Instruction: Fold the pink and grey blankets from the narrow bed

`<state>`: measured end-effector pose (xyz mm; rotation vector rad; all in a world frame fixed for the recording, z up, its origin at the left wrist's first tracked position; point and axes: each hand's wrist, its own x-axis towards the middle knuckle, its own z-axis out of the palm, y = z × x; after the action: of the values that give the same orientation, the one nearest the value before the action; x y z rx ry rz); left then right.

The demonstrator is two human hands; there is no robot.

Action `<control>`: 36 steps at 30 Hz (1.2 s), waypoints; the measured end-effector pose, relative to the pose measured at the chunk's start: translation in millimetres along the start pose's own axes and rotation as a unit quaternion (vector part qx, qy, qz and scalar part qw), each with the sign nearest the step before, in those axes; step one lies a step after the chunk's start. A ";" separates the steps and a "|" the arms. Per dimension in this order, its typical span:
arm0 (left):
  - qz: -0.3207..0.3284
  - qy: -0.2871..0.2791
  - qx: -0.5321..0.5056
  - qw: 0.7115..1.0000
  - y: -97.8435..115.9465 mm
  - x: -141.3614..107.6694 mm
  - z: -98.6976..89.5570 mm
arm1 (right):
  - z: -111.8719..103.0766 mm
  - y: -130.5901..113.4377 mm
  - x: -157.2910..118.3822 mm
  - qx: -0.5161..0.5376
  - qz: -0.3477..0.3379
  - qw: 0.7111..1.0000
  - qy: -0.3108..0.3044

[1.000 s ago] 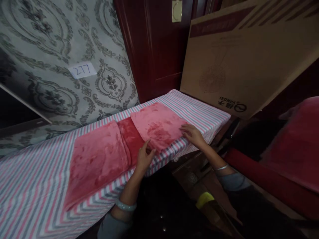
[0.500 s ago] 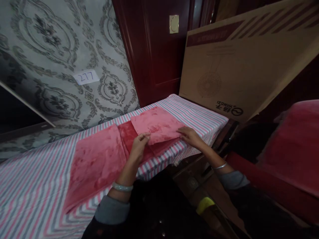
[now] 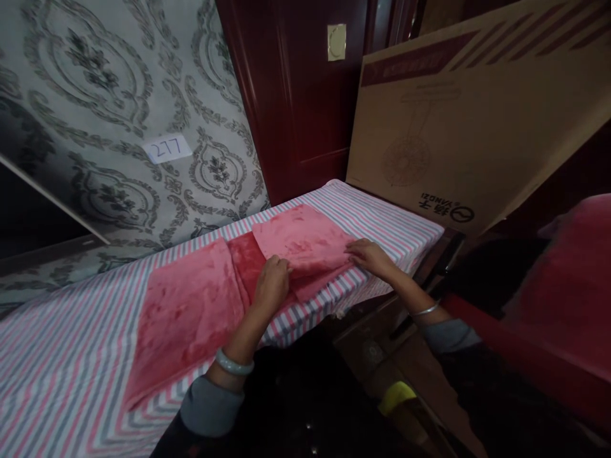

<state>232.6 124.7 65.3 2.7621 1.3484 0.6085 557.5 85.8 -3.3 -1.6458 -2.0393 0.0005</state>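
A pink plush cloth [image 3: 191,305] lies on a striped cover [image 3: 76,343], its left part flat and its right part folded inward over a darker red strip. My left hand [image 3: 273,283] has its fingers closed on the near left corner of the folded part, which curls up slightly there. At the near right corner of the same fold, my right hand [image 3: 370,256] pinches the edge between thumb and fingers. Between the two hands the near edge of the fold stands a little off the layer beneath.
A large cardboard box [image 3: 429,127] leans behind the right end of the surface. The patterned wall [image 3: 157,83] and a dark red door [image 3: 305,95] rise behind. Another red plush item [image 3: 568,286] is at the right.
My left hand has turned more palm-down over the corner, with the near edge of the fold dipping beside it. My right hand keeps its grip. The view has shifted slightly.
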 end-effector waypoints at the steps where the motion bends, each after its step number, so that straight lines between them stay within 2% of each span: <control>1: 0.004 -0.002 0.023 1.000 0.9 0.3 -2.2 | 0.8 -2.9 0.1 -0.014 0.012 1.000 0.011; 4: 0.017 0.018 0.084 0.996 3.6 -1.8 -3.2 | 5.6 -11.8 -1.0 -0.052 0.054 0.995 0.065; 6: 0.042 0.024 0.106 0.993 4.1 -8.0 3.3 | 10.3 -15.7 -3.4 -0.077 0.069 0.991 0.086; 11: 0.092 -0.058 0.085 0.990 -3.5 -33.1 33.9 | 21.5 -15.1 -13.5 -0.107 0.063 0.989 0.075; 14: 0.089 -0.044 0.049 0.994 -10.1 -43.4 43.4 | 23.4 -13.6 -19.7 -0.094 0.046 0.990 0.094; 17: 0.118 0.003 0.008 0.993 -10.6 -48.3 44.5 | 24.0 -17.4 -24.4 -0.075 0.016 0.988 0.132; 19: 0.139 0.012 -0.009 0.990 -6.1 -49.4 45.2 | 25.8 -23.1 -26.2 -0.064 -0.016 0.987 0.149; 23: 0.107 0.014 0.006 0.994 8.0 -47.5 51.0 | 34.3 -35.7 -26.7 -0.052 -0.071 0.986 0.139; 25: 0.092 0.013 0.024 0.995 13.0 -45.7 53.8 | 40.3 -39.0 -27.3 -0.051 -0.075 0.985 0.145; 31: 0.103 -0.006 0.055 0.993 13.2 -49.3 57.3 | 57.6 -35.7 -37.2 -0.046 -0.077 0.975 0.205; 34: 0.094 -0.019 0.003 0.995 12.1 -60.6 54.7 | 57.2 -38.9 -41.6 -0.032 -0.095 0.973 0.209; 36: 0.102 -0.002 -0.051 0.994 9.8 -72.9 48.5 | 52.2 -49.1 -43.0 -0.016 -0.088 0.972 0.216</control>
<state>216.3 70.9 -2.4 2.8351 1.0112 0.6592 498.1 49.9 -49.9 -1.3345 -1.8409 -0.4174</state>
